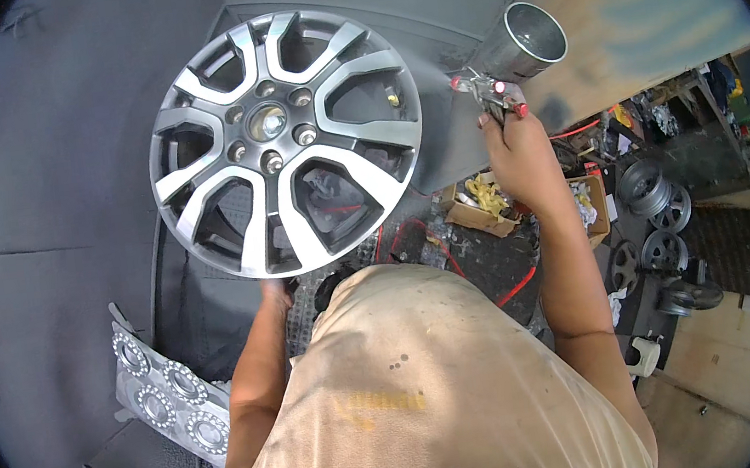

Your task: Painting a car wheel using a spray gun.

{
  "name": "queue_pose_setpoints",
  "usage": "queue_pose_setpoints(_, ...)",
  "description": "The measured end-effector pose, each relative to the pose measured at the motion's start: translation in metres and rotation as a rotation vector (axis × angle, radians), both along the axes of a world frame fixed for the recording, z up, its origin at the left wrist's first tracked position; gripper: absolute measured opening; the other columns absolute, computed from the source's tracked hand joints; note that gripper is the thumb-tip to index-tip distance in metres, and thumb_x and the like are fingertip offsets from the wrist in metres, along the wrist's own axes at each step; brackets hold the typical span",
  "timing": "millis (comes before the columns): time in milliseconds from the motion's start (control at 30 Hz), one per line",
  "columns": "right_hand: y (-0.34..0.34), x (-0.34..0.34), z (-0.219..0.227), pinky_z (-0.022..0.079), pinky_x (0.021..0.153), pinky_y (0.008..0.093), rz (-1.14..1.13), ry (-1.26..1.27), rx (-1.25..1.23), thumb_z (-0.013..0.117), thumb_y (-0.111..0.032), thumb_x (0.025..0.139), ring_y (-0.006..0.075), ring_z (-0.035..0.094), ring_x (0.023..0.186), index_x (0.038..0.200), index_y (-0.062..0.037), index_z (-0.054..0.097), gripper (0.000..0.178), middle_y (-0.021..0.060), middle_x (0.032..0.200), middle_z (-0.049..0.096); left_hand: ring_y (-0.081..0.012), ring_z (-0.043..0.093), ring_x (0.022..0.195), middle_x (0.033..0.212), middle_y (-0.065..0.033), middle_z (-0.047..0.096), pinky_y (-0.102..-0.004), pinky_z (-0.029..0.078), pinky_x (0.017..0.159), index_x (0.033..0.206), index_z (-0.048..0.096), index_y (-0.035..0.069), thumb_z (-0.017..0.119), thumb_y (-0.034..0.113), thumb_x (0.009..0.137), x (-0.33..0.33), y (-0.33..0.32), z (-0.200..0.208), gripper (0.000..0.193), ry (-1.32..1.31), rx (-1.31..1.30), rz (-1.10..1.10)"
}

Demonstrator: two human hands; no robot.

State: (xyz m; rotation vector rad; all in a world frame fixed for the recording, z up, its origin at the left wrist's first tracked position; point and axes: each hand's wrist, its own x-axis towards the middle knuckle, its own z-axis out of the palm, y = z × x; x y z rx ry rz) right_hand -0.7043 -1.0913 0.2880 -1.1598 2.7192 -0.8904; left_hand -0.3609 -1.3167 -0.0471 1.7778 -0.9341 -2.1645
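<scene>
A silver and dark grey alloy wheel (265,145) with split spokes faces me at the upper left of centre. My left hand (280,291) is at its near edge, mostly hidden beneath the rim, so its fingers do not show. To the right of the wheel, my right hand (518,148) is closed round the handle of a spray gun (493,91) with red knobs. A round metal cup (511,47) sits on the gun. The gun is apart from the wheel, its nozzle end toward it.
Grey-coated walls (43,161) stand to the left. A sheet punched with ring shapes (167,396) leans at the lower left. A stained board (636,10) is at the upper right. Cardboard boxes (476,213), a red hose (517,286) and several more wheels (664,250) lie at the right.
</scene>
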Motion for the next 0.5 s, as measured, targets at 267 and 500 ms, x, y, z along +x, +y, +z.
queue_pose_setpoints(267, -0.008, -0.016, -0.009, 0.042, 0.063, 0.0481, -0.001, 0.082, 0.009, 0.054, -0.017, 0.094, 0.0487, 0.054, 0.071, 0.081, 0.0105, 0.052, 0.031, 0.0314, 0.072, 0.053, -0.0206, 0.067, 0.1, 0.116, -0.0066, 0.066, -0.0371, 0.058, 0.08, 0.126, 0.055, 0.01, 0.045, 0.036, 0.098, 0.014, -0.054, -0.002, 0.039, 0.348, -0.04, 0.238)
queue_pose_setpoints(500, -0.021, 0.019, 0.012, 0.045, 0.075, 0.0531, 0.155, -0.01, 0.058, 0.046, -0.021, 0.095, 0.0497, 0.057, 0.08, 0.081, 0.0111, 0.058, 0.037, 0.0341, 0.075, 0.057, -0.0281, 0.061, 0.11, 0.129, -0.0101, 0.059, -0.0452, 0.051, 0.09, 0.132, 0.052, 0.009, 0.043, 0.047, 0.095, -0.006, -0.02, 0.006, 0.054, 0.387, -0.063, 0.358)
